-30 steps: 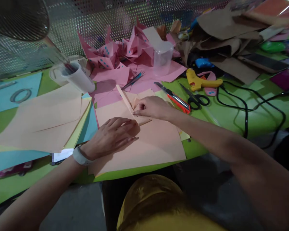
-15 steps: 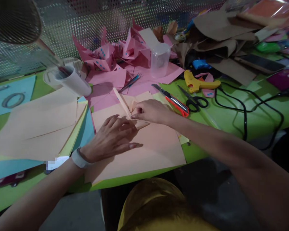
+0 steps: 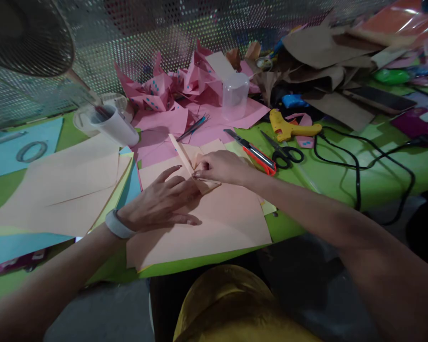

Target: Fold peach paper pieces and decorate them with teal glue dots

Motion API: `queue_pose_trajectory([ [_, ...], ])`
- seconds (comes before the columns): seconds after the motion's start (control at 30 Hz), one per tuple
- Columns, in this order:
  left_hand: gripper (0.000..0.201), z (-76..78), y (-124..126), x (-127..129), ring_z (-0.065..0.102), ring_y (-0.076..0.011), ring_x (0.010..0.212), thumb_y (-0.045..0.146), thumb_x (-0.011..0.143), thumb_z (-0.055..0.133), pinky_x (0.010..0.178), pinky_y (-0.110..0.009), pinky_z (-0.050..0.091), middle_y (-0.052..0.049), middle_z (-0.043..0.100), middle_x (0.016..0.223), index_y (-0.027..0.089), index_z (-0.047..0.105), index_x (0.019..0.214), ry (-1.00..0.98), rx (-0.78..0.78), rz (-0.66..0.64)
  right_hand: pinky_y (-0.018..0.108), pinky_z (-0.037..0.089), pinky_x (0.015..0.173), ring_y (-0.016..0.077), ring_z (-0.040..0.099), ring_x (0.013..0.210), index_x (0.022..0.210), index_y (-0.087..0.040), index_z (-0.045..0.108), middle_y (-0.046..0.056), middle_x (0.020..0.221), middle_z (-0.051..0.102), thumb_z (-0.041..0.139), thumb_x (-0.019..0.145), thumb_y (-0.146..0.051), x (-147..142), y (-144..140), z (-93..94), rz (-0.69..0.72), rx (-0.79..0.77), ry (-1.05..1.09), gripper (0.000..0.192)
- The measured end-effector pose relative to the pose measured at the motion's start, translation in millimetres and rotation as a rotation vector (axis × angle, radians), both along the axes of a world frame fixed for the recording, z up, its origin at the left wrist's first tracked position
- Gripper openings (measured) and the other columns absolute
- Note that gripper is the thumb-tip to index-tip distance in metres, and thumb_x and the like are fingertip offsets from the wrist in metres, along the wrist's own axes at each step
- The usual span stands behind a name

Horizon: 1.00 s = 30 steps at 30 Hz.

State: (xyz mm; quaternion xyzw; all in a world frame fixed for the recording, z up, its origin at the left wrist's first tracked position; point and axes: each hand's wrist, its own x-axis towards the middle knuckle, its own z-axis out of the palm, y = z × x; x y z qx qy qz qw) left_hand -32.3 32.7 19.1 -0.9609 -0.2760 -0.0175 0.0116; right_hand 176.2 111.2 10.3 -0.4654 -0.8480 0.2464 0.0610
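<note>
Pressing folded paper (image 3: 196,164) edge, hands (image 3: 164,199) touching.

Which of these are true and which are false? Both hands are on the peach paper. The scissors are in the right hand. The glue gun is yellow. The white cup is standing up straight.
1. Both hands are on the peach paper: true. The left hand presses the peach paper flat; the right hand pinches its fold.
2. False. The scissors lie on the green table, right of the orange cutter.
3. The glue gun is yellow: true.
4. False. The white cup lies tipped over.
</note>
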Motion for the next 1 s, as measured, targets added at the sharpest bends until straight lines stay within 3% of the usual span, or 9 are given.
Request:
queue_pose_trajectory([
  [0.2, 0.053, -1.8, -11.8, -12.5, 0.061, -0.0275, 0.113, 0.048, 0.094, 0.053, 0.113, -0.055, 0.038, -0.011, 0.067, 0.122, 0.023, 0.051, 0.141, -0.207, 0.047, 0.056, 0.028, 0.027, 0.056, 0.0151, 0.055, 0.066, 0.072, -0.021, 0.069, 0.001, 0.069, 0.065, 0.067, 0.082, -0.044, -0.5, 0.0, -1.9, -0.009, 0.035, -0.005, 0.025],
  [0.33, 0.063, -6.7, -15.6, -2.0, 0.055, -0.0315, 0.125, 0.055, 0.096, 0.047, 0.108, -0.053, 0.042, -0.014, 0.061, 0.136, 0.019, 0.042, 0.148, -0.239, -0.007, 0.069, 0.027, 0.027, 0.056, 0.0154, 0.055, 0.067, 0.07, -0.021, 0.068, 0.001, 0.069, 0.065, 0.066, 0.082, -0.044, 0.3, 0.3, -3.0, -0.004, 0.051, 0.002, 0.026],
  [0.43, 0.067, -10.0, -14.4, 10.1, 0.056, -0.0314, 0.124, 0.057, 0.095, 0.047, 0.104, -0.049, 0.045, -0.016, 0.062, 0.134, 0.017, 0.041, 0.148, -0.211, -0.033, 0.065, 0.027, 0.028, 0.057, 0.0154, 0.056, 0.068, 0.073, -0.022, 0.068, 0.001, 0.07, 0.066, 0.066, 0.082, -0.046, 0.9, 0.3, -3.1, 0.001, 0.041, 0.009, 0.027],
  [0.53, 0.072, -12.7, -11.5, 14.8, 0.052, -0.0332, 0.129, 0.06, 0.094, 0.046, 0.106, -0.05, 0.043, -0.017, 0.058, 0.139, 0.017, 0.038, 0.151, -0.194, -0.053, 0.083, 0.027, 0.028, 0.058, 0.0155, 0.057, 0.069, 0.077, -0.023, 0.071, 0.002, 0.074, 0.068, 0.066, 0.082, -0.043, 1.0, 0.2, -2.4, -0.005, 0.026, 0.009, 0.022],
  [0.77, 0.083, -12.6, -9.9, 9.3, 0.038, -0.0311, 0.144, 0.061, 0.096, 0.042, 0.116, -0.047, 0.031, -0.015, 0.038, 0.157, 0.019, 0.011, 0.16, -0.145, -0.144, 0.001, 0.028, 0.027, 0.058, 0.015, 0.056, 0.068, 0.079, -0.023, 0.072, 0.001, 0.074, 0.069, 0.065, 0.084, -0.042, -0.3, 1.2, -1.6, -0.005, 0.012, -0.011, 0.021],
  [1.0, 0.084, -11.4, -9.2, 10.4, 0.033, -0.0307, 0.146, 0.063, 0.094, 0.044, 0.116, -0.046, 0.029, -0.014, 0.032, 0.16, 0.02, 0.012, 0.159, -0.107, -0.228, 0.022, 0.028, 0.027, 0.06, 0.0151, 0.057, 0.07, 0.079, -0.022, 0.071, 0.002, 0.075, 0.069, 0.066, 0.084, -0.045, -0.6, 1.5, -1.4, -0.016, 0.007, -0.024, 0.024],
])
